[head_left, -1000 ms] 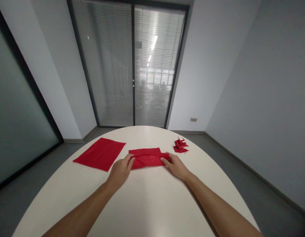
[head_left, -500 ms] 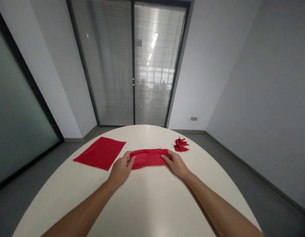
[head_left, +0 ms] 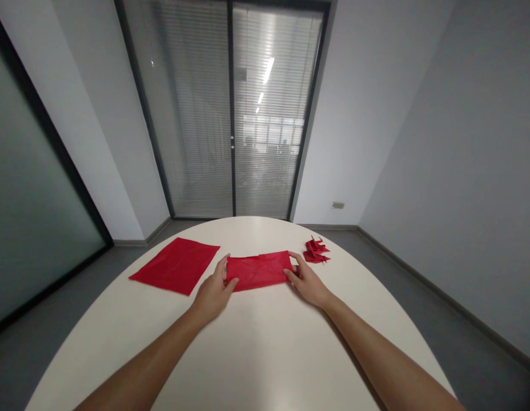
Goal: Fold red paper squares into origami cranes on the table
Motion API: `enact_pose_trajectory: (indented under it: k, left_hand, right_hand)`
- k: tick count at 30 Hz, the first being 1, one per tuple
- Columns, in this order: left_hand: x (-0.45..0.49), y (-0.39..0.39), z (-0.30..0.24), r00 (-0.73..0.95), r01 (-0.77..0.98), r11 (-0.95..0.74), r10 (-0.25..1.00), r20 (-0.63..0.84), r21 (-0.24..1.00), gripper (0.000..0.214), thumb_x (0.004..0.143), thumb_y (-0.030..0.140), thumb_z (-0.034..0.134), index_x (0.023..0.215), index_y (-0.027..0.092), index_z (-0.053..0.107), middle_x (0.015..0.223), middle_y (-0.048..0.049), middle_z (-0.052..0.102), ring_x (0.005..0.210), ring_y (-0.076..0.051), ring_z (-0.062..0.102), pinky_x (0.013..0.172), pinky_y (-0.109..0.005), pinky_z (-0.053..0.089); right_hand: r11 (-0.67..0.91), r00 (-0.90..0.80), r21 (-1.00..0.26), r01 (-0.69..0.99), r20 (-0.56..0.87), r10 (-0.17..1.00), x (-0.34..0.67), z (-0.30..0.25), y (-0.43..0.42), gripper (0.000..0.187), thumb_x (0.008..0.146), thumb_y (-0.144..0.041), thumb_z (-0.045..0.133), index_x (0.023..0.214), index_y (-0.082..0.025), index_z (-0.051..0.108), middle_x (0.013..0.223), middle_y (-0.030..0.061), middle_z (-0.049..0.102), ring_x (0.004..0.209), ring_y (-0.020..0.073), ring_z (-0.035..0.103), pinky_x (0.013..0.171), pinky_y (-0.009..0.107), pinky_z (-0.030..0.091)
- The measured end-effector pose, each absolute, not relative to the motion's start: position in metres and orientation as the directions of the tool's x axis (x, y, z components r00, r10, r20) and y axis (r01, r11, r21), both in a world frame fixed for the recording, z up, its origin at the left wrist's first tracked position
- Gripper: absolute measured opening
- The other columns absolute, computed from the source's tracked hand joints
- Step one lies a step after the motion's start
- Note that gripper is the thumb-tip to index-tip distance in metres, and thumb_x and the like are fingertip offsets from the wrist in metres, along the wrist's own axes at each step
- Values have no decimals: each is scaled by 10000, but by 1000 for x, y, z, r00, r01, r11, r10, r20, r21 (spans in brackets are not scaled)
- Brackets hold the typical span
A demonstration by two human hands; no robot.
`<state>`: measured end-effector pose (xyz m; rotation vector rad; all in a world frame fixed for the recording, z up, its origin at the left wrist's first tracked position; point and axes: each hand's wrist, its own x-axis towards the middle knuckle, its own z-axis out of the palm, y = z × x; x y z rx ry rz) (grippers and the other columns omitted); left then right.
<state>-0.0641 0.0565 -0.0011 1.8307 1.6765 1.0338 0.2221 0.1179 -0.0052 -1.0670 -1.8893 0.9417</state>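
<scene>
Between my two hands is a folded sheet of red paper (head_left: 260,272), a wide rectangle with faint creases, tilted slightly up at its right end. My left hand (head_left: 213,291) grips its left end, thumb on the near lower corner and fingers behind the edge. The right end is pinched by my right hand (head_left: 308,281), thumb in front and index finger along the top corner. Parts of the fingers are hidden behind the paper.
A flat red paper sheet (head_left: 176,266) lies to the left on the round white table (head_left: 265,354). Several small folded red paper figures (head_left: 315,251) sit together at the right, near the table's far edge. Beyond stands a glass door with blinds (head_left: 200,125).
The folded paper's upper edge has come up, its right end most, and its front looks smoother and more evenly rectangular. Both hands keep hold of the ends, fingers slightly shifted.
</scene>
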Motion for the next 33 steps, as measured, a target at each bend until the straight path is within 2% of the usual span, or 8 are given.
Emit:
enact_pose_trajectory:
  k: [7,11,14,19,23,26,30,33]
  left_hand:
    - [-60,56,-2,-68,757,-88,975,212,647,695,943,330,543,1546,207,219,897,-57,729,729,-221,700,671,-295,464]
    - [-59,53,1,-56,809,-86,973,222,582,711,950,308,513,1560,219,159,1043,-109,730,857,-236,717,716,-292,469]
    - [-58,51,5,-72,829,-58,975,208,556,699,967,333,485,1564,212,142,1005,-109,736,876,-244,722,729,-297,476]
    - [-57,50,8,-72,880,-59,964,256,472,621,975,319,466,1536,170,246,932,-94,731,898,-258,711,783,-344,499]
    - [-55,47,9,-17,940,-152,874,485,306,546,948,293,493,1460,130,396,1323,-198,588,1216,-334,572,942,-465,489]
    - [-50,43,13,82,926,-284,793,604,248,472,944,240,480,1409,160,476,1466,-166,474,1343,-319,462,1074,-500,423]
    - [-42,39,11,319,836,-480,819,477,266,436,978,254,442,1401,181,515,1443,-116,546,1332,-253,498,1132,-456,402]
    - [-42,39,3,405,810,-508,846,346,293,473,1009,359,423,1444,186,488,1514,-117,487,1399,-265,441,1158,-483,369]
  right_hand:
    - [417,-375,-822,388,273,886,220,0,116,596,970,-412,509,1470,-162,303,836,26,688,688,164,583,664,285,446]
    - [425,-365,-782,455,272,890,217,7,112,588,977,-409,482,1483,-175,292,876,41,714,716,193,622,700,316,463]
    - [431,-365,-748,504,268,892,216,13,108,570,984,-409,455,1485,-186,297,893,48,727,735,214,643,720,337,469]
    - [457,-379,-717,526,283,881,214,18,104,570,994,-394,421,1502,-183,275,920,59,733,761,230,659,738,350,473]
    - [446,-375,-727,522,273,886,213,15,105,586,995,-387,421,1517,-189,242,942,64,741,762,231,668,730,350,483]
    - [451,-383,-731,513,275,882,213,14,106,590,998,-386,418,1524,-201,227,985,68,746,802,233,680,763,360,497]
    - [456,-382,-725,516,281,880,213,13,105,592,1000,-391,412,1527,-200,224,975,66,745,811,232,687,786,369,514]
    - [450,-373,-714,535,278,885,212,13,106,594,1002,-388,403,1533,-197,218,937,58,740,783,229,686,768,368,527]
